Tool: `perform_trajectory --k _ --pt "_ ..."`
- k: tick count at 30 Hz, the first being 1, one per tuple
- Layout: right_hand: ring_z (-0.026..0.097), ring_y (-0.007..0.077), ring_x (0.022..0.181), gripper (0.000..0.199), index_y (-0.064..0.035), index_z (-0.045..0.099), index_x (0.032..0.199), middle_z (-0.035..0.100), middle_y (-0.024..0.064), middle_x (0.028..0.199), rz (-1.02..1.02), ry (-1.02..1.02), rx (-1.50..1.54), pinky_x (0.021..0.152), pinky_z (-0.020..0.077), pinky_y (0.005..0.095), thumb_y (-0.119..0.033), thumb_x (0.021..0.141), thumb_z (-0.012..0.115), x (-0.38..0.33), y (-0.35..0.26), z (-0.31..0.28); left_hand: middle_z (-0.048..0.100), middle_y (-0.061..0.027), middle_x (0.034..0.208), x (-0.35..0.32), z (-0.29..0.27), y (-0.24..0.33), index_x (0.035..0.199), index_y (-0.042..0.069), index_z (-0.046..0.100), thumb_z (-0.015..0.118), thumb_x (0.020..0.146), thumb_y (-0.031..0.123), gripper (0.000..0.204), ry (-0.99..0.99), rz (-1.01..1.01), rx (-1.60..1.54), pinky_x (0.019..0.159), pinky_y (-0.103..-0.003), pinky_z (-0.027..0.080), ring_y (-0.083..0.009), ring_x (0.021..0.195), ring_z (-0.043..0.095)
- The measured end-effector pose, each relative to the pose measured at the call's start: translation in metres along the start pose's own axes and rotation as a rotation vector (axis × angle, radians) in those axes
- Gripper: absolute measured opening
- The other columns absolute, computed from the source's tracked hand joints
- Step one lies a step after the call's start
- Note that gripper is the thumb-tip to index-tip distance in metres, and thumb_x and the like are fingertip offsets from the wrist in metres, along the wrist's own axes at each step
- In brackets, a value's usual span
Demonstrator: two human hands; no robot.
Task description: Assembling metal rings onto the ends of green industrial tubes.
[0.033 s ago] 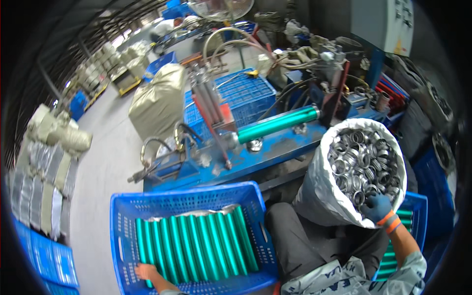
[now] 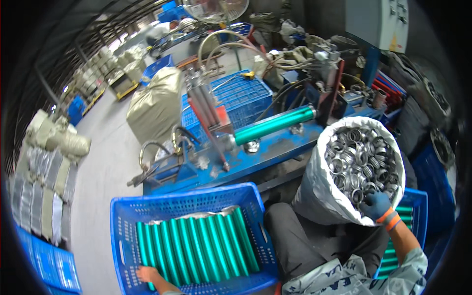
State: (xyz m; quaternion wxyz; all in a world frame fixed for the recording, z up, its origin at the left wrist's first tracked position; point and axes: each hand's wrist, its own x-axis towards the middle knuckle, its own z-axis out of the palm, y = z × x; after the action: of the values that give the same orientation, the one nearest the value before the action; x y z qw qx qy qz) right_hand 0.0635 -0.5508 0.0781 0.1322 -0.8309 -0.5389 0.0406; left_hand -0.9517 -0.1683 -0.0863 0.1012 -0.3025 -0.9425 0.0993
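Ridged metal rings, in white sack; gloved right hand among them, fingers curled. Green tubes, in blue crate; left hand at leftmost, fingers part-bent. Both holds unclear. Apparently part-picking; next move needs firm grips.

Blue crate with green tubes

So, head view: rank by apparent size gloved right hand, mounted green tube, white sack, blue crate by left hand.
Blue crate
White sack
Mounted green tube
Gloved right hand
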Motion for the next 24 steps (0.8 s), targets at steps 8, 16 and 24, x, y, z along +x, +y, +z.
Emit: perform_trajectory --k 8,16,24 --pt "0.081 0.0376 0.091 0.021 -0.0138 0.090 0.093 0.084 0.0128 0.101 -0.350 -0.092 0.082 0.080 0.0648 0.0495 -0.034 0.089 0.088 -0.016 0.041 -0.021 0.073 -0.0308 0.139 -0.115 0.016 0.063 0.151 -0.004 0.056 0.088 0.077 0.014 0.082 -0.054 0.168 -0.344 0.116 -0.059 0.060 -0.0531 0.130 0.072" --pt "0.078 0.0310 0.124 0.030 -0.0049 0.088 0.110 0.084 0.0161 0.114 -0.043 -0.202 0.390 0.108 0.0604 0.0434 -0.030 0.095 0.090 -0.010 0.041 -0.053 0.073 -0.0202 0.134 -0.275 -0.028 0.162 0.146 -0.009 0.056 0.095 0.078 0.016 0.082 -0.202 0.637 -1.397 0.110 -0.046 0.057 -0.0306 0.120 0.071" --pt "0.068 0.0244 0.130 0.104 -0.0076 0.038 0.179 0.069 0.0057 0.140 0.087 -0.240 2.163 0.111 0.0585 0.0549 -0.062 0.102 0.082 0.009 0.015 -0.012 0.080 -0.0203 0.117 -0.568 -0.343 0.206 0.143 0.008 0.067 0.090 0.081 0.017 0.066 -0.272 1.372 -1.123 0.095 -0.049 0.063 -0.0392 0.104 0.080"
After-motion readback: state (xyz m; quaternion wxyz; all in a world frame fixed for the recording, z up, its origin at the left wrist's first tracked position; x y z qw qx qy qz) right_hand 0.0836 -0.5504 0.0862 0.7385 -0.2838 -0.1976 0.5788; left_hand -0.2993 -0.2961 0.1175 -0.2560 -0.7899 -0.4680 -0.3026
